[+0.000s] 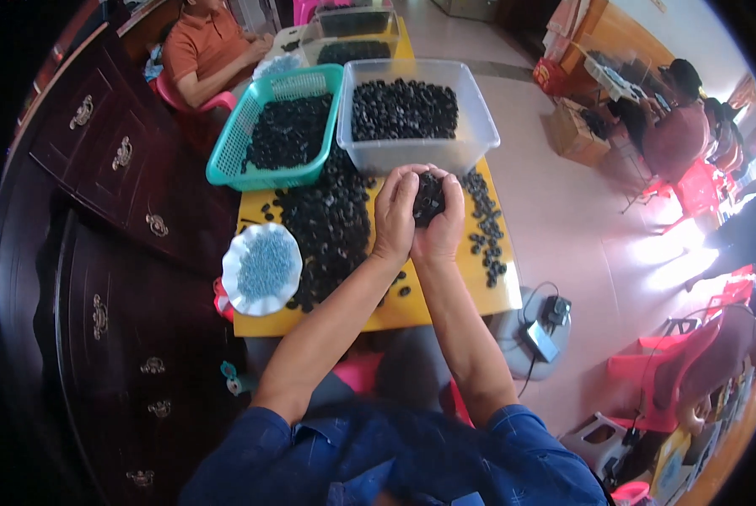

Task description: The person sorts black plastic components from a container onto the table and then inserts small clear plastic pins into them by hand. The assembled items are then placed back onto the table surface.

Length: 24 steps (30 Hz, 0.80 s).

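My left hand [394,211] and my right hand [445,228] are cupped together over the yellow table. Between them they hold a heap of small black parts [428,201], fingers curled round it. Just beyond my hands stands a clear plastic bin [481,126], partly filled with similar black pieces [405,110]. To its left is a green basket [226,164] with more black pieces. A wide pile of black parts [323,228] covers the table left of my hands, and a thinner scatter [487,232] lies to the right. The parts' exact kind is too small to tell.
A white scalloped dish [287,295] of small blue pieces stands at the table's near left. Dark drawers [108,169] line the left side. Across the table sits a person in orange [201,51]. A stool with a cabled device [542,341] is at the right; other people sit beyond.
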Each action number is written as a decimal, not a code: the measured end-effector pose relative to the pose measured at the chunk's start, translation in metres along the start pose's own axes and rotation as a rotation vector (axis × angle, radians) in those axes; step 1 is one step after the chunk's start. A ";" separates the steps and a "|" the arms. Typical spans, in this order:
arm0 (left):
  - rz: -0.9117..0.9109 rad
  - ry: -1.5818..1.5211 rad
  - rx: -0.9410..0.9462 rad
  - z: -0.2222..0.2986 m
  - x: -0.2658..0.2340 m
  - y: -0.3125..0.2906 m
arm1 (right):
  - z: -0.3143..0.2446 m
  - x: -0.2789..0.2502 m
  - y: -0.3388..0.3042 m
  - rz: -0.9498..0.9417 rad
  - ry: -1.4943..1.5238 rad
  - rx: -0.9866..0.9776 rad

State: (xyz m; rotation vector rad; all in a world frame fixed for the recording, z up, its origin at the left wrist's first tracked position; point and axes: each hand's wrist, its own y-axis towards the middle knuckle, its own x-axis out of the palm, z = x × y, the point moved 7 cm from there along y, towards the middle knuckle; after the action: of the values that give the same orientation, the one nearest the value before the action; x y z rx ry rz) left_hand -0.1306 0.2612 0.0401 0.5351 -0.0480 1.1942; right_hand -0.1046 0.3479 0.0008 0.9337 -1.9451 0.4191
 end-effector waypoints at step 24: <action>0.030 0.217 -0.096 -0.105 -0.006 -0.065 | 0.003 -0.104 -0.040 0.109 -0.598 -0.200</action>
State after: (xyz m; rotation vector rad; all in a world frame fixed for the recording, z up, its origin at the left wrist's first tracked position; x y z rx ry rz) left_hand -0.1006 0.2836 -0.0779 0.3197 0.0724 1.2669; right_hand -0.0452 0.3663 -0.0919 0.8876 -2.5306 -0.0090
